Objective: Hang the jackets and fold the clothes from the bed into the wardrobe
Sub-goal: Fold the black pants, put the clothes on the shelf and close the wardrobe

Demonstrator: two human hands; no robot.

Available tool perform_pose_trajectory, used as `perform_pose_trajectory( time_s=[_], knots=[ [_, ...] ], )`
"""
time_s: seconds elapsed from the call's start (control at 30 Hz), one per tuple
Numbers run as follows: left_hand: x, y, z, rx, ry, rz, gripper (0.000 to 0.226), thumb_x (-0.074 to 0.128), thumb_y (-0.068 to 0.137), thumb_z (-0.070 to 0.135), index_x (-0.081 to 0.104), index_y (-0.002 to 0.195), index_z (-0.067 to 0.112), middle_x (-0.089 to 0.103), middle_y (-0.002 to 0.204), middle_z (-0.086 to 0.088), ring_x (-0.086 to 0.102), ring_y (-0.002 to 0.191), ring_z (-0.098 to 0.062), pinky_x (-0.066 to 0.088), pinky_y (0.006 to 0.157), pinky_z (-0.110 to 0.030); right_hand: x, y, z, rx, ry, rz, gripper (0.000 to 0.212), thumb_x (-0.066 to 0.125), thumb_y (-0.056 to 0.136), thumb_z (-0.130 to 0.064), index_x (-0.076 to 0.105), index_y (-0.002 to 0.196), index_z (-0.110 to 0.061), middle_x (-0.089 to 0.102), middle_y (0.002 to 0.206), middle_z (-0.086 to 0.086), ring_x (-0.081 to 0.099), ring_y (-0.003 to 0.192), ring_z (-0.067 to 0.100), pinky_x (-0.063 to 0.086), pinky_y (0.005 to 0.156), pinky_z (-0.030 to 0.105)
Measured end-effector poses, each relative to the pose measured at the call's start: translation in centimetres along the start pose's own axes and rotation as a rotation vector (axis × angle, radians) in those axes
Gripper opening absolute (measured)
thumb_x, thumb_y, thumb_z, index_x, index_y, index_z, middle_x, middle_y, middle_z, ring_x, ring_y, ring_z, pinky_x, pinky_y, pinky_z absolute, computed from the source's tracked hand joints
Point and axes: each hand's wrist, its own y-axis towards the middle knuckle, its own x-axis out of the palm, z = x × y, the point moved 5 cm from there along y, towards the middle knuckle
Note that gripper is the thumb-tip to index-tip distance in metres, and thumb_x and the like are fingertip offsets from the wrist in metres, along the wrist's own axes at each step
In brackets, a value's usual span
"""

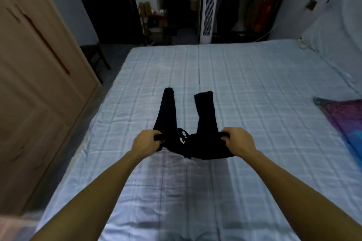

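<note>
Left hand, right hand on one pair of black trousers

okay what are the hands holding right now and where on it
Black trousers, gripped at the waistband: left hand at one end, right hand at the other.

Both bare arms extended forward; left hand, right hand curled, each pinching black trousers.
</note>
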Motion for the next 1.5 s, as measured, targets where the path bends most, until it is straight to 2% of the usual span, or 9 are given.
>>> perform_pose_trajectory(
  time_s=[0.1, 0.4, 0.6, 0.73, 0.83, 0.93, 1.17, 1.3, 1.5],
  knots=[
    [3.3, -2.9, -2.4, 0.014, 0.026, -0.071, 0.010, 0.064, 0.083, 0.028, 0.072, 0.088, 0.030, 0.071, 0.082, 0.005, 0.063, 0.071, -0.014, 0.041, 0.054, -0.022, 3.4, -4.0, 0.4, 0.039, 0.019, -0.079, 0.023, 0.059, 0.090, -0.022, 0.067, 0.112, -0.022, 0.069, 0.104, 0.003, 0.064, 0.090, 0.023, 0.045, 0.065, 0.026],
    [13.8, -10.0, -9.3, 0.145, 0.206, -0.165, 0.024, 0.064, 0.085, 0.027, 0.067, 0.109, 0.024, 0.066, 0.106, 0.001, 0.062, 0.096, -0.021, 0.050, 0.080, -0.033, 15.1, -14.5, 1.7, 0.123, -0.042, -0.226, 0.022, 0.055, 0.092, -0.022, 0.066, 0.110, -0.028, 0.069, 0.105, -0.002, 0.064, 0.091, 0.021, 0.049, 0.076, 0.028],
    [22.3, -13.4, -15.3, 0.224, 0.428, -0.234, 0.023, 0.066, 0.083, 0.022, 0.067, 0.104, 0.014, 0.060, 0.095, -0.009, 0.058, 0.083, -0.029, 0.048, 0.070, -0.037, 24.9, -19.8, 2.7, 0.130, -0.206, -0.284, 0.038, 0.050, 0.085, -0.011, 0.062, 0.116, -0.029, 0.067, 0.109, -0.001, 0.062, 0.097, 0.021, 0.042, 0.081, 0.030],
    [26.7, -15.2, -17.7, 0.082, 0.243, -0.381, 0.035, 0.057, 0.091, 0.035, 0.061, 0.121, 0.018, 0.056, 0.118, -0.009, 0.054, 0.106, -0.026, 0.046, 0.091, -0.037, 29.9, -22.0, 3.7, 0.193, -0.193, -0.374, 0.043, 0.051, 0.083, -0.011, 0.059, 0.123, -0.026, 0.064, 0.118, 0.001, 0.060, 0.105, 0.021, 0.044, 0.088, 0.031],
    [27.6, -15.3, -17.3, -0.017, 0.009, -0.327, 0.034, 0.062, 0.089, 0.029, 0.063, 0.119, 0.014, 0.059, 0.115, -0.009, 0.058, 0.103, -0.022, 0.045, 0.089, -0.027, 31.8, -23.1, 3.8, 0.244, -0.141, -0.443, 0.043, 0.055, 0.083, -0.018, 0.059, 0.124, -0.026, 0.062, 0.123, 0.000, 0.056, 0.112, 0.021, 0.039, 0.095, 0.032],
    [27.5, -13.8, -16.1, -0.040, -0.046, -0.300, 0.033, 0.060, 0.091, 0.028, 0.062, 0.120, 0.014, 0.059, 0.114, -0.008, 0.058, 0.099, -0.020, 0.044, 0.085, -0.024, 31.7, -22.1, 3.3, 0.246, -0.076, -0.393, 0.042, 0.053, 0.083, -0.019, 0.059, 0.124, -0.025, 0.063, 0.121, 0.001, 0.058, 0.109, 0.022, 0.042, 0.090, 0.031],
    [26.4, -6.5, -11.4, 0.028, -0.035, -0.272, 0.038, 0.055, 0.093, 0.029, 0.055, 0.127, 0.013, 0.058, 0.114, -0.010, 0.057, 0.100, -0.022, 0.047, 0.092, -0.038, 29.6, -14.9, 1.7, 0.163, 0.084, -0.245, 0.032, 0.048, 0.091, -0.023, 0.061, 0.120, -0.021, 0.063, 0.115, 0.005, 0.061, 0.097, 0.025, 0.048, 0.086, 0.037],
    [27.0, -1.9, -9.6, 0.055, -0.010, -0.358, 0.039, 0.054, 0.094, 0.029, 0.051, 0.131, 0.014, 0.056, 0.118, -0.008, 0.055, 0.105, -0.019, 0.046, 0.096, -0.040, 29.6, -10.0, 2.1, 0.152, 0.203, -0.272, 0.029, 0.048, 0.093, -0.025, 0.061, 0.119, -0.022, 0.061, 0.115, 0.004, 0.061, 0.097, 0.021, 0.048, 0.088, 0.039],
    [26.4, 4.3, -10.4, -0.025, -0.029, -0.273, 0.039, 0.053, 0.094, 0.029, 0.052, 0.130, 0.014, 0.056, 0.120, -0.009, 0.055, 0.109, -0.019, 0.045, 0.098, -0.038, 30.0, -3.3, 2.9, 0.180, 0.273, -0.323, 0.028, 0.048, 0.094, -0.024, 0.060, 0.118, -0.021, 0.061, 0.115, 0.002, 0.059, 0.099, 0.016, 0.049, 0.089, 0.031]
  ],
)
